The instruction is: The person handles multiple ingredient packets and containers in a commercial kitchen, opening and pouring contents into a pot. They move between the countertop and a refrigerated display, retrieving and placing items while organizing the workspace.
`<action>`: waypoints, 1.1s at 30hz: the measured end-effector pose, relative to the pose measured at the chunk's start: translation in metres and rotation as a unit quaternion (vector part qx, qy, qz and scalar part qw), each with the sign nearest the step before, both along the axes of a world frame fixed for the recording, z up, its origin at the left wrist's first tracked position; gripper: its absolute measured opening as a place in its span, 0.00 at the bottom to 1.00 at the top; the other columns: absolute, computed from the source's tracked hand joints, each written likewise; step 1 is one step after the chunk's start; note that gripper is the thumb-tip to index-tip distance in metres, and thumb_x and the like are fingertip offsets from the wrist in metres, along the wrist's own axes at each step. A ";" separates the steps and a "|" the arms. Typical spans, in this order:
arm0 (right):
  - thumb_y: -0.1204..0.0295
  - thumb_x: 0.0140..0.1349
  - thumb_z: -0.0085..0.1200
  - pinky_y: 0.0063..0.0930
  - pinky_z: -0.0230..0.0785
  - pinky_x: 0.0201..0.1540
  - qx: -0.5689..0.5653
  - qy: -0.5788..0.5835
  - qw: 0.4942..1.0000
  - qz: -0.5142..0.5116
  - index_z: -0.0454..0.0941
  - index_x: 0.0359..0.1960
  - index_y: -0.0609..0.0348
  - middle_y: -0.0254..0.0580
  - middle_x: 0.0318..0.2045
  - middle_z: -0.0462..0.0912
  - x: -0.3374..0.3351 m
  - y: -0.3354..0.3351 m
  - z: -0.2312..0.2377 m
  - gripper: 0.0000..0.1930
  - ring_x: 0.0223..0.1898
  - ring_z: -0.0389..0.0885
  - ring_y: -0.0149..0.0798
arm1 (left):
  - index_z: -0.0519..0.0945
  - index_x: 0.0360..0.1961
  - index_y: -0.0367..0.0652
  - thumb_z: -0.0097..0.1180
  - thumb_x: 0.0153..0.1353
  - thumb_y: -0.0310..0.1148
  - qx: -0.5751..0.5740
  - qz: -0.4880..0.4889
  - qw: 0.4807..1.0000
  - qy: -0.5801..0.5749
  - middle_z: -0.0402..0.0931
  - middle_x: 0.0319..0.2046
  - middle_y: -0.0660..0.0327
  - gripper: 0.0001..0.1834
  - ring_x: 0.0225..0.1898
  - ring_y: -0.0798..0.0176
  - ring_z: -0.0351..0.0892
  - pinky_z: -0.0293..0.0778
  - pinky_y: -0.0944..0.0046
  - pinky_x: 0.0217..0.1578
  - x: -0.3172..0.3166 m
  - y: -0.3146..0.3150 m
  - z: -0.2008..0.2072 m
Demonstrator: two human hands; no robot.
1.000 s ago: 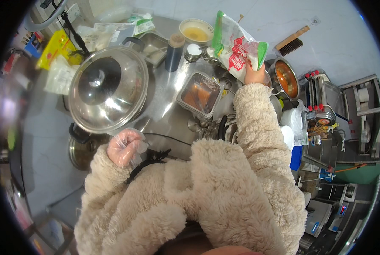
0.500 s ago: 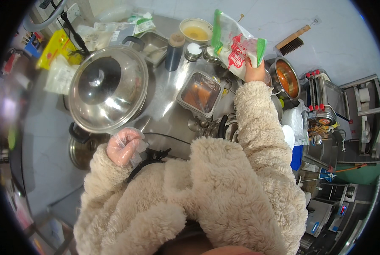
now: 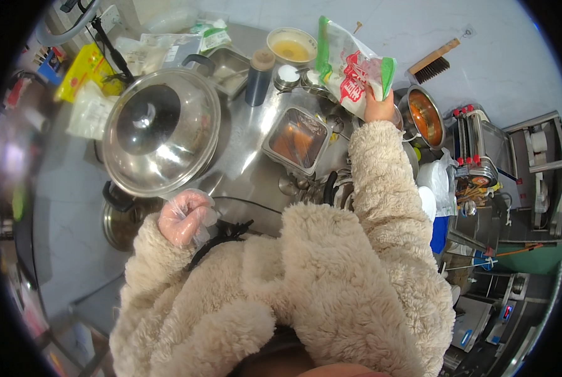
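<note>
My right hand [image 3: 379,108] reaches far forward and grips a plastic bag [image 3: 354,75] with green edges and red print, by its lower right part. The bag is tilted above small metal jars [image 3: 287,78] at the back of the steel counter. Close to my body on the left, my left hand [image 3: 183,218] wears a clear plastic glove and is curled into a fist; nothing shows in it. Just beyond that hand stands a large wok [image 3: 199,164] with a domed steel lid [image 3: 196,107]. A steel tray of orange-brown food under plastic wrap [image 3: 296,139] lies between my arms.
A bowl of yellow liquid [image 3: 292,45], a dark bottle [image 3: 258,78] and a square steel pan [image 3: 230,70] stand at the back. Right of the bag is a pot of red-orange liquid [image 3: 424,116]. A brush [image 3: 433,63] hangs on the wall.
The bag and my right hand have barely moved, with only a slight shift to the right. My left hand stays curled in the same place.
</note>
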State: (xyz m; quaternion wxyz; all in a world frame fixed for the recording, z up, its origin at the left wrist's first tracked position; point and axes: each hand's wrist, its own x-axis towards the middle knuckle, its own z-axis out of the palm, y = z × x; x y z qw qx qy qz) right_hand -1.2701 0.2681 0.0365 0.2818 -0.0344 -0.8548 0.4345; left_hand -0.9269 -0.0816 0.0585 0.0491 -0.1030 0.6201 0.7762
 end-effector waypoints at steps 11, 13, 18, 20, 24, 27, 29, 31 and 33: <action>0.65 0.49 0.64 0.30 0.69 0.44 -0.010 0.019 1.000 0.015 0.75 0.42 0.60 0.44 0.35 0.82 -0.005 0.006 0.000 0.20 0.38 0.80 0.39 | 0.74 0.40 0.37 0.47 0.59 0.26 0.002 -0.008 1.000 0.020 0.74 0.24 0.67 0.08 0.19 0.78 0.63 0.60 0.78 0.21 0.001 -0.001 0.001; 0.64 0.49 0.64 0.30 0.69 0.44 0.007 0.011 1.000 -0.010 0.75 0.42 0.59 0.44 0.36 0.82 -0.003 0.004 0.002 0.20 0.39 0.80 0.41 | 0.74 0.40 0.37 0.47 0.59 0.25 -0.004 -0.014 1.000 0.021 0.74 0.24 0.67 0.08 0.20 0.78 0.64 0.61 0.78 0.21 0.001 -0.002 0.001; 0.62 0.49 0.63 0.32 0.69 0.44 0.014 -0.016 1.000 -0.004 0.75 0.42 0.59 0.45 0.35 0.82 0.000 -0.003 0.007 0.20 0.39 0.80 0.42 | 0.74 0.40 0.38 0.47 0.59 0.25 -0.018 -0.015 1.000 0.016 0.74 0.24 0.67 0.08 0.20 0.78 0.64 0.62 0.77 0.22 0.002 -0.002 0.000; 0.63 0.49 0.63 0.32 0.69 0.44 0.003 -0.003 1.000 -0.002 0.75 0.42 0.58 0.45 0.35 0.82 0.002 -0.006 0.007 0.20 0.39 0.80 0.42 | 0.74 0.40 0.38 0.47 0.59 0.26 -0.025 -0.010 1.000 0.013 0.74 0.24 0.67 0.08 0.20 0.78 0.65 0.62 0.77 0.22 0.003 -0.002 -0.001; 0.63 0.50 0.63 0.32 0.69 0.44 0.008 -0.006 1.000 -0.003 0.75 0.42 0.58 0.44 0.35 0.82 0.004 -0.011 0.012 0.20 0.39 0.81 0.41 | 0.73 0.40 0.38 0.47 0.59 0.26 -0.012 -0.011 1.000 -0.006 0.74 0.24 0.67 0.09 0.20 0.77 0.65 0.63 0.77 0.22 0.003 -0.002 -0.001; 0.63 0.50 0.63 0.31 0.69 0.44 0.009 -0.021 0.999 -0.030 0.75 0.42 0.59 0.44 0.35 0.82 0.005 -0.016 0.014 0.20 0.39 0.81 0.40 | 0.73 0.40 0.38 0.47 0.59 0.26 -0.019 -0.011 1.000 -0.001 0.74 0.24 0.67 0.09 0.20 0.78 0.65 0.62 0.77 0.22 0.004 -0.002 0.000; 0.63 0.50 0.63 0.31 0.69 0.43 -0.006 -0.003 1.000 0.004 0.75 0.42 0.59 0.44 0.35 0.82 0.003 -0.016 0.015 0.19 0.39 0.81 0.40 | 0.73 0.40 0.38 0.46 0.59 0.26 -0.015 -0.007 1.000 0.008 0.74 0.24 0.67 0.08 0.20 0.78 0.64 0.62 0.77 0.22 0.004 -0.002 -0.001; 0.64 0.50 0.63 0.31 0.69 0.43 -0.012 0.002 1.000 0.011 0.75 0.42 0.59 0.44 0.34 0.82 0.001 -0.018 0.014 0.19 0.38 0.81 0.40 | 0.73 0.40 0.38 0.46 0.59 0.25 -0.001 -0.005 1.000 0.011 0.74 0.25 0.67 0.08 0.20 0.78 0.64 0.61 0.77 0.22 0.005 -0.002 -0.002; 0.64 0.49 0.63 0.30 0.69 0.43 -0.006 -0.008 1.000 -0.010 0.75 0.41 0.60 0.44 0.34 0.82 0.000 -0.018 0.012 0.19 0.38 0.81 0.40 | 0.73 0.40 0.38 0.46 0.59 0.25 0.000 -0.002 1.000 0.013 0.74 0.25 0.67 0.08 0.20 0.78 0.64 0.61 0.77 0.22 0.005 -0.002 -0.002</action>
